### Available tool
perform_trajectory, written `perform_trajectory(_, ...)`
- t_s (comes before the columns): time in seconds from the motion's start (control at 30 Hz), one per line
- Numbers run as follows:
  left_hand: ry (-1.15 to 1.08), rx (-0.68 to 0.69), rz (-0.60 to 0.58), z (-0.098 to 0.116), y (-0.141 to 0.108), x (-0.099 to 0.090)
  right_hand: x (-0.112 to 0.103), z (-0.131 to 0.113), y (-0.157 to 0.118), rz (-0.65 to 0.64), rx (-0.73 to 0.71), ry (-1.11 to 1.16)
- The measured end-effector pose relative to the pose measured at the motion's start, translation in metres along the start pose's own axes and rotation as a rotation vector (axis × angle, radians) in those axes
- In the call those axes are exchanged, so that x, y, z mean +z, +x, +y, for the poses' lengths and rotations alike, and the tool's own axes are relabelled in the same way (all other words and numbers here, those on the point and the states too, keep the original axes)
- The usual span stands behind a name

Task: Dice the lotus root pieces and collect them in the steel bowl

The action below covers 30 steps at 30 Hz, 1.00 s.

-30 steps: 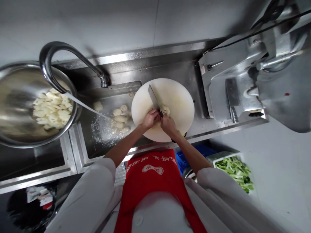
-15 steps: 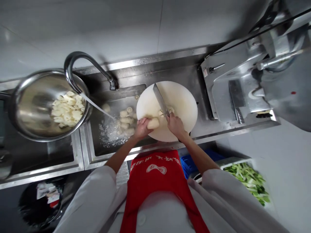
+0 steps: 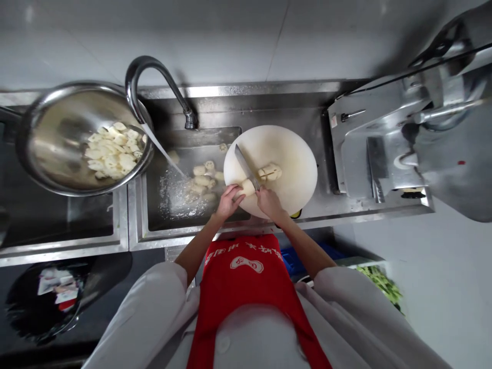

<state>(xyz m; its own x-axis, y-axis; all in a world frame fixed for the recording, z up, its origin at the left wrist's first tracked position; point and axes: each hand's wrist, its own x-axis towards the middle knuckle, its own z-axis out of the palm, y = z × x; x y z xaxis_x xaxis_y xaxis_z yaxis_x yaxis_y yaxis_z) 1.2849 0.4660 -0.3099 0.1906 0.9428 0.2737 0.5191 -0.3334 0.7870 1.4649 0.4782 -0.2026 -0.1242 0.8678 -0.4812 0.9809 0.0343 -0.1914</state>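
Head view: left hand (image 3: 227, 202) grasps pale cylindrical root (image 3: 248, 187); right hand (image 3: 270, 203) grasps long-bladed steel cleaver (image 3: 244, 162). Should root roll, cleaver could slip left into left hand.

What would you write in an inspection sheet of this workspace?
Surface: round white board, partly over the sink.
Things in use: knife; pale root piece; cut pieces on the board.
Clutter: second knife on the steel machine.
Hands: left hand holds the pale root piece, right hand grips the knife.
Cables: black cable, upper right.
Surroundings: faucet running; steel bowl with pale slices, left; pale roots in the sink; green vegetables, lower right.
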Motion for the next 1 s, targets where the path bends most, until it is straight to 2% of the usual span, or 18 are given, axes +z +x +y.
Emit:
perform_trajectory(0.17, 0.016, -0.02, 0.068, -0.001, -0.007, 0.003, -0.009, -0.001, -0.014, 0.089, -0.012, -0.042)
perform_trajectory(0.33, -0.002, 0.002, 0.008, -0.004, -0.007, 0.004, 0.007, -0.015, -0.008, 0.0, 0.0, -0.018)
perform_trajectory(0.4, -0.002, 0.021, 0.006, -0.003, -0.007, 0.001, 0.009, -0.015, -0.006, 0.011, -0.011, -0.031)
perform_trajectory(0.57, 0.037, -0.037, 0.135, -0.001, -0.009, -0.004, 0.003, -0.014, -0.019, 0.092, -0.023, -0.071)
perform_trajectory(0.7, -0.001, -0.016, 0.053, -0.002, -0.009, 0.003, 0.012, -0.027, -0.015, 0.001, -0.014, -0.035)
perform_trajectory(0.77, -0.02, -0.01, 0.051, -0.003, -0.011, 0.005, 0.015, -0.03, -0.01, -0.021, -0.03, -0.013)
perform_trajectory(0.87, -0.016, -0.008, 0.053, -0.004, -0.011, 0.004, 0.011, -0.013, -0.008, 0.053, -0.05, 0.05)
perform_trajectory(0.93, 0.015, 0.001, 0.018, -0.004, -0.001, 0.003, 0.006, 0.016, -0.014, 0.15, -0.028, 0.152)
perform_trajectory(1.0, 0.071, 0.051, -0.073, -0.002, 0.019, 0.005, 0.001, 0.052, -0.027, 0.222, 0.041, 0.291)
